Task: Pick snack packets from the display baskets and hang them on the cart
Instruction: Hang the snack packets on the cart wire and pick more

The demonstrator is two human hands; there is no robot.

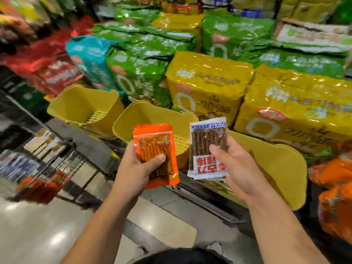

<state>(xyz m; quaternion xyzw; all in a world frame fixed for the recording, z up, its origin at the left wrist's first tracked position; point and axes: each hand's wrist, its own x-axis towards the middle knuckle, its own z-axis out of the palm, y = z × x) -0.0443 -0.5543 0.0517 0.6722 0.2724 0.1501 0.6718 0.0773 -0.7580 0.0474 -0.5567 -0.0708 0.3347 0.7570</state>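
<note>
You gripped an orange foil snack packet (154,147) in your left hand (141,164) and a white stick-snack packet (207,147) in your right hand (234,168), both just in front of the middle yellow plastic basket (144,115), so picking seemed done and hanging called for turning to the unseen cart, glossy shop floor (38,235) below the basket.

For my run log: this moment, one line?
left hand: holds orange foil snack packet | right hand: holds white plastic snack packet
</note>
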